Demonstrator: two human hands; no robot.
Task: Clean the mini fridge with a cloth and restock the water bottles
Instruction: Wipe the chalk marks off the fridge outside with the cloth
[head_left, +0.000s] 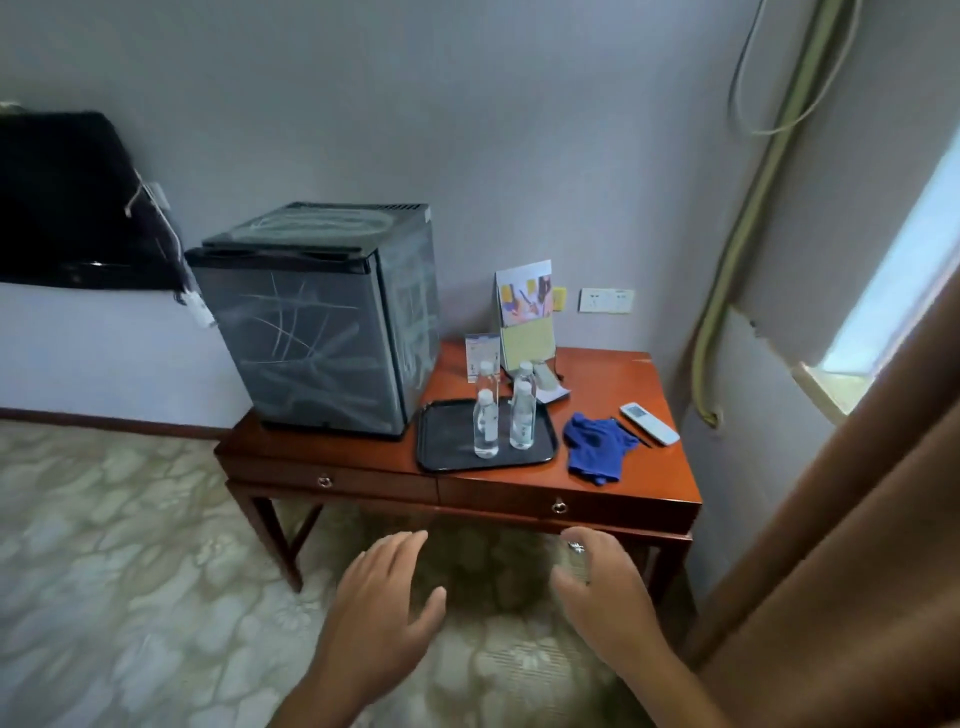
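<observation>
**Cloth up-right of both hands, right hand closer**

Since the fridge needs wiping first, the blue cloth (597, 451) is the likely first pickup. It lies crumpled on the wooden table (613, 384), right of centre in the frame, just right of the black tray (441, 457) and just left of the white remote (649, 423). Its long axis runs roughly top to bottom in the frame.

The left hand (382, 610) and right hand (605, 597) both hover low in the frame, in front of the table edge, fingers spread, holding nothing. The cloth sits almost straight above the right hand, so that hand has the shorter reach.

The mini fridge (317, 322) stands closed at centre left on the table. Four water bottles (522, 415): two stand on the tray, two just behind it.
</observation>
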